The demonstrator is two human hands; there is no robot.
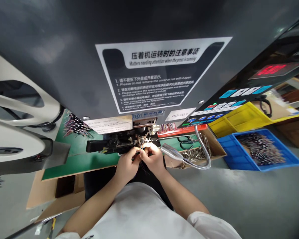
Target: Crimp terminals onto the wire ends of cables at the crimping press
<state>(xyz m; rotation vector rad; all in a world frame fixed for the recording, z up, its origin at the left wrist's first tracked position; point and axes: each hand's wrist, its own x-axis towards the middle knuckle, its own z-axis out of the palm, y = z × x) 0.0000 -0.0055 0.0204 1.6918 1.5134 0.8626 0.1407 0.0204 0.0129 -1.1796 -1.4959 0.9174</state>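
My left hand and my right hand meet in front of the black crimping head of a dark press machine. Both hands are closed in a pinch on thin dark wires held between them, just below the tooling. A few loose wire ends hang down under my fingers. The green work surface lies beneath my hands.
A gooseneck lamp curves beside my right hand. Right of it stand a cardboard box of metal parts, a yellow bin and a blue bin of wires. Bundled wires lie at left, near a white reel.
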